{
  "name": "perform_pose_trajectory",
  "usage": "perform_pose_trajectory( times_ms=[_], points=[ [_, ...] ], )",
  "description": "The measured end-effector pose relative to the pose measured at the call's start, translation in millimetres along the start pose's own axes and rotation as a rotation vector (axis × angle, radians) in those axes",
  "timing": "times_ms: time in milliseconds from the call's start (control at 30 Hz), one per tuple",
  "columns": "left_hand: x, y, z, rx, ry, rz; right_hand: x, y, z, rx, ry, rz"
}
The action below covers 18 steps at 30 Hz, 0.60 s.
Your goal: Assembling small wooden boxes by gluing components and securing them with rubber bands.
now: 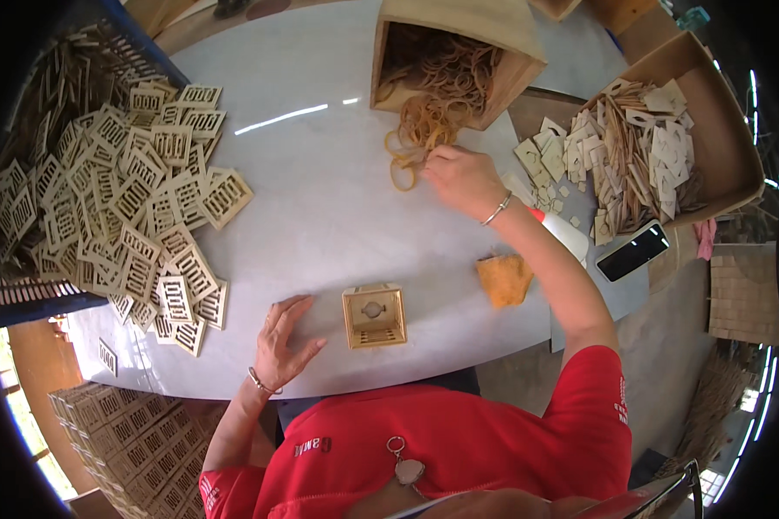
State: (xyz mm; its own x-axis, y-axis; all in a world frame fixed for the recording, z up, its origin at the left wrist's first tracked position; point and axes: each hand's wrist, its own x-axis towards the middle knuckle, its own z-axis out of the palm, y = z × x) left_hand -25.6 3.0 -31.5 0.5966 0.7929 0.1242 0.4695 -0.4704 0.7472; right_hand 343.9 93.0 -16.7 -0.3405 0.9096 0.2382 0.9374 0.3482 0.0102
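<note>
At the far middle of the table, my right hand (466, 180) reaches to a spill of tan rubber bands (431, 121), fingertips pinched on the bands at its near edge. The bands hang out of a wooden box (469, 19) tipped toward me. My left hand (283, 344) rests on the table near its front edge, fingers apart, holding nothing. Just right of it, apart from the fingers, stands a small open wooden box (350, 322) with slots in one wall and a round hole in its bottom.
Slotted wooden panels (138, 182) are heaped at left, spilling from a blue crate (143, 39). An orange-brown block (505, 279), a white bottle with a red tip (567, 238), and a phone (633, 252) lie at right. A carton (725, 164) holds thin wood pieces (640, 156).
</note>
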Motion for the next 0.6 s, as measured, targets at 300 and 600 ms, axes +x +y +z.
perform_pose_trajectory(
  times_ms=[300, 600],
  points=[
    [-4.3, 10.4, -4.7, -0.094, 0.067, -0.118, -23.0, -28.8, 18.2, 0.297, 0.051, 0.111],
    [47.7, 22.4, -34.2, -0.249, 0.227, -0.121, -8.8, -57.7, -27.6, 1.004, -0.003, 0.208]
  ],
)
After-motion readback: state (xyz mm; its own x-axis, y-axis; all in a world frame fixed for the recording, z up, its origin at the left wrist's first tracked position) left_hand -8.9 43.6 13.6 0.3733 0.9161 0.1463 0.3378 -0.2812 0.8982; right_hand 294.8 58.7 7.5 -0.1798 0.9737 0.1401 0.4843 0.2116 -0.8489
